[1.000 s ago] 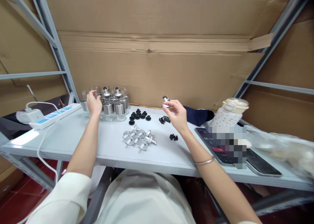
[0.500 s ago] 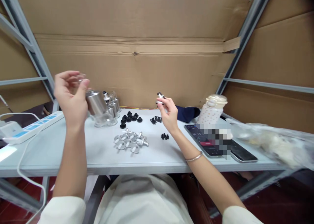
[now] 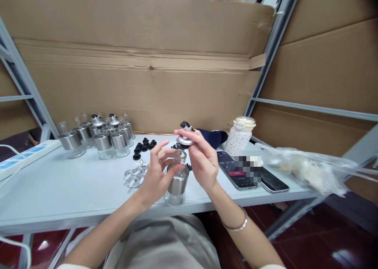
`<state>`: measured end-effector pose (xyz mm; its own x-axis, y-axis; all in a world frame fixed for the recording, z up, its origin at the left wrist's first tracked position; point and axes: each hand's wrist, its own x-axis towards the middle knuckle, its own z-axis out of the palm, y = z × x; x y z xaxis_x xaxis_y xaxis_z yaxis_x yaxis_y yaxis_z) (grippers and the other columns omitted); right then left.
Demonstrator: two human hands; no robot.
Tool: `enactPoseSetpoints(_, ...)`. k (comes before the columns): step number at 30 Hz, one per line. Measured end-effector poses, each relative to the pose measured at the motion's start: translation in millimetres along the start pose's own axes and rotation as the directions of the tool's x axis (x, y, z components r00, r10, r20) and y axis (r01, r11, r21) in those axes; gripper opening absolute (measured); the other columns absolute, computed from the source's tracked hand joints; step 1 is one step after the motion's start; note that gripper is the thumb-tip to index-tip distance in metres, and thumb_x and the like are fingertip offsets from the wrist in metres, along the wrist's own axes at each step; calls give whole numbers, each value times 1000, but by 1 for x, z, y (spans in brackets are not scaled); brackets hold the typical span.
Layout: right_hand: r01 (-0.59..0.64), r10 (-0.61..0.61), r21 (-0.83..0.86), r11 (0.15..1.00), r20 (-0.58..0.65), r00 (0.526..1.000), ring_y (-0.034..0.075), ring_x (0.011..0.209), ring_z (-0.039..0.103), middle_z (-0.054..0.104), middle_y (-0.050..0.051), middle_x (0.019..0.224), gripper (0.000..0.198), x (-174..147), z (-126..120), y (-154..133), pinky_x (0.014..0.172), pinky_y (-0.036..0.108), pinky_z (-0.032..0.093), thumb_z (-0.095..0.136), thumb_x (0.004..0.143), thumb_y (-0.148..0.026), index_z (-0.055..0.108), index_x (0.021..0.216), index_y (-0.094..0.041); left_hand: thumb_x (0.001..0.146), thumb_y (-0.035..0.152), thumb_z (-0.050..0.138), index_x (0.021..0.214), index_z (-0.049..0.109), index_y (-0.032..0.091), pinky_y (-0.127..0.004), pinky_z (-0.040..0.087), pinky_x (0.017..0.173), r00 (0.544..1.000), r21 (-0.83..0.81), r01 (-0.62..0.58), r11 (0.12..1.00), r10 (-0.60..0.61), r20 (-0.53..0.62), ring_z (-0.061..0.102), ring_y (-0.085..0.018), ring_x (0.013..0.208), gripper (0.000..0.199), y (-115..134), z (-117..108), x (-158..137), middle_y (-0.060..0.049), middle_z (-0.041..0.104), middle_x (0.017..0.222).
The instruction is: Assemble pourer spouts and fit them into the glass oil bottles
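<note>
Near the table's front edge stands a glass bottle with a steel sleeve (image 3: 178, 184). My left hand (image 3: 159, 174) is closed around its neck, thumb in front. Just above the open mouth, my right hand (image 3: 204, 155) pinches a pourer spout (image 3: 185, 140), silver with a black tip and dark underside. The spout looks apart from the bottle. Black stoppers (image 3: 144, 146) lie in a group behind my left hand. Silver caps (image 3: 134, 177) are left of it, partly covered by the fingers. Small black parts (image 3: 189, 167) show between my hands, mostly hidden.
Several steel-sleeved bottles (image 3: 103, 143) stand at the back left, two with pourer spouts. A power strip (image 3: 28, 155) lies at the left edge. On the right are a dotted tumbler (image 3: 238, 137), a dark blue cloth (image 3: 213, 138), two phones (image 3: 236, 174) and a plastic bag (image 3: 310, 168).
My left hand has brought the bottle from the left down to the front of the table. The right hand has moved the pourer spout over its mouth. The view has shifted.
</note>
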<state>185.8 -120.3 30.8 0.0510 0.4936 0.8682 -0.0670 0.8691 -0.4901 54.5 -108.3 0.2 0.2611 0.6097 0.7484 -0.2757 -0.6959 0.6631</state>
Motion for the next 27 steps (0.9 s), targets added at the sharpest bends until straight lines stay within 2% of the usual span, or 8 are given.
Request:
enactPoseSetpoints(3, 2, -1, -35, 999, 39, 999, 26, 117, 56, 63, 7, 118, 29, -7, 2, -1, 100, 48, 43, 47, 90, -31, 65, 113, -28, 86, 18, 61, 126, 30, 35, -28, 54, 82, 1000, 7, -18, 1000, 18, 17, 63, -12, 93, 54, -6, -2, -1, -1, 60, 108)
enactPoseSetpoints(7, 64, -56, -158, 985, 52, 997, 26, 114, 57, 62, 9, 116, 30, -15, 5, 7, 97, 47, 46, 53, 85, -32, 61, 113, -26, 85, 20, 60, 130, 26, 30, -32, 54, 83, 999, 73, -36, 997, 35, 12, 64, -15, 95, 57, -9, 3, -3, -8, 57, 117)
enactPoseSetpoints(12, 90, -83, -360, 929, 35, 996, 25, 114, 54, 63, 7, 109, 31, -23, 6, 15, 93, 43, 48, 62, 75, -18, 62, 106, -26, 84, 16, 58, 134, 25, 29, -35, 55, 85, 999, 101, -21, 995, 18, 28, 64, -18, 100, 62, -12, 11, -6, -11, 53, 130)
enactPoseSetpoints(14, 68, -71, -348, 935, 4, 997, 23, 113, 55, 62, 6, 110, 35, -25, 7, 16, 92, 40, 49, 61, 76, -14, 60, 109, -27, 83, 15, 58, 135, 27, 30, -35, 54, 89, 1000, 94, -12, 995, 11, 10, 62, -19, 105, 62, -14, 13, -7, -10, 48, 136)
enactPoseSetpoints(17, 24, -40, -315, 949, -43, 998, 20, 108, 58, 61, 5, 112, 39, -27, 10, 14, 88, 35, 50, 58, 78, -12, 57, 114, -27, 85, 20, 57, 138, 27, 29, -35, 53, 90, 1000, 84, 16, 996, -17, 10, 63, -19, 105, 62, -16, 13, -9, -9, 53, 132)
enactPoseSetpoints(22, -32, 7, -327, 944, -78, 997, 18, 94, 60, 60, 6, 109, 35, -30, 12, 13, 72, 28, 52, 57, 80, -16, 57, 113, -25, 86, 26, 57, 139, 29, 29, -37, 51, 96, 999, 81, 38, 996, -38, 5, 56, -23, 117, 61, -16, 13, -10, -10, 46, 140)
enactPoseSetpoints(25, -55, 37, -333, 941, -62, 997, 14, 76, 59, 59, 5, 107, 35, -31, 9, 13, 59, 25, 49, 59, 80, -18, 57, 114, -26, 87, 28, 57, 138, 31, 29, -37, 50, 96, 999, 61, 36, 997, -36, 0, 57, -23, 116, 57, -16, 13, -10, -9, 45, 141)
enactPoseSetpoints(27, -54, 45, -347, 936, -35, 998, 14, 74, 58, 59, 5, 108, 32, -32, 6, 15, 58, 26, 49, 60, 82, -21, 58, 114, -27, 88, 29, 56, 136, 32, 29, -37, 49, 97, 999, 49, 33, 998, -33, -9, 56, -23, 118, 54, -18, 13, -11, -10, 46, 140)
